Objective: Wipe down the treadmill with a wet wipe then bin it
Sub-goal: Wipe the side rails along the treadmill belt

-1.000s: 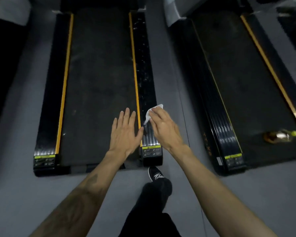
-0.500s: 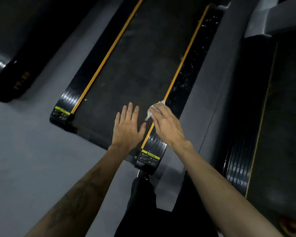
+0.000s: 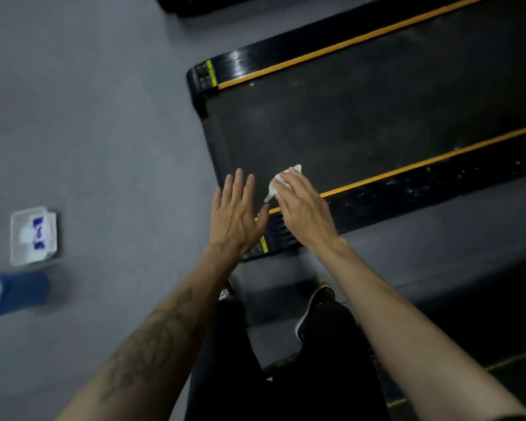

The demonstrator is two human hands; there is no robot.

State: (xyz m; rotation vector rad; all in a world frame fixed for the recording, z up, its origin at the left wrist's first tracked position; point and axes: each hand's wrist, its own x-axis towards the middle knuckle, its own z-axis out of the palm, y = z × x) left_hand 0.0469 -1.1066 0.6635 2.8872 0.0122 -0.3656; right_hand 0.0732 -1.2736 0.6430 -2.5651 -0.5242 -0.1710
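- The grey floor (image 3: pixel 110 123) took most of the view, and the treadmill (image 3: pixel 362 123) lay across the upper right part of it. Its long axis ran from the lower left to the upper right, and its rear end pointed to the left, toward the open floor.
- The person's legs in black trousers (image 3: pixel 286 360) stood just beside the near rear corner of the treadmill.
- A blue blurred thing (image 3: pixel 9 293) was at the left edge; I could not tell what it was.
- A white tray (image 3: pixel 32 238) with something blue and white inside lay on the floor, well apart from the treadmill. Whether it was the bin, I could not tell.
- The left hand (image 3: pixel 237 217) was flat and open, with straight fingers, above the rear end of the belt, and it held nothing.
- The right hand (image 3: pixel 304 208) was above the near yellow stripe, and its fingers pinched the wipe.
- The wipe (image 3: pixel 278 183) was crumpled; its small tail pointed down and left, toward the left hand.
- In my judgement the wipe could slip out and fall on the floor, because only the fingertips held it while the body turned. The white specks on the near side rail (image 3: pixel 431 183) could also be left uncleaned.
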